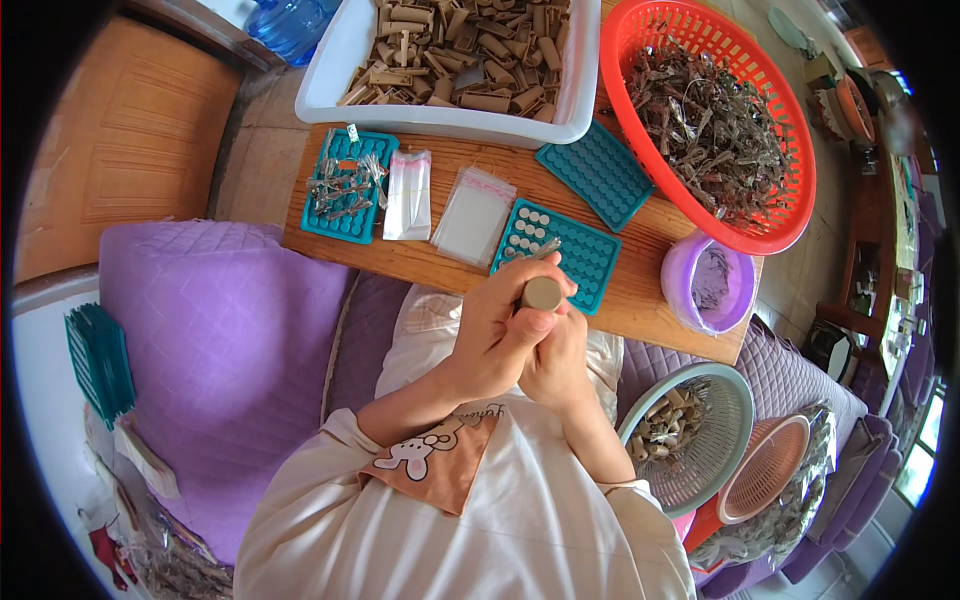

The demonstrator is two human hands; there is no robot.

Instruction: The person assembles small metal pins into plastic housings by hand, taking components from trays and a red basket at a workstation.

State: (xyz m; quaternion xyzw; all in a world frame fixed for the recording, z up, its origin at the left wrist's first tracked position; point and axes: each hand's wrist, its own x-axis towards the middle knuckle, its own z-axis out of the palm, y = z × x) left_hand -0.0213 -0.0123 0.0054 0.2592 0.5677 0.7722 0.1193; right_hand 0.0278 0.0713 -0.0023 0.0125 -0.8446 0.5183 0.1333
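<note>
A short tan cylinder point(542, 293) with a flat round end stands up between my two hands. My left hand point(490, 325) is closed round it, its thumb lying along the near side. Pressed against it from the right, my right hand point(558, 358) is closed too, though most of its fingers are hidden. A silvery strip point(546, 248) sticks out just beyond the fingers; whether it joins the cylinder I cannot tell. Just past my hands lies a teal tray point(588, 262) of round pockets, with several white round pieces point(524, 238) at its left side.
On the wooden table point(640, 312) are a white tub point(318, 85) of tan parts, a red basket point(790, 190) of silvery strips, a purple bucket point(740, 300), another teal tray point(598, 172), clear bags point(472, 218) and a strip-covered tray point(340, 225). A grey basket point(735, 415) sits at right.
</note>
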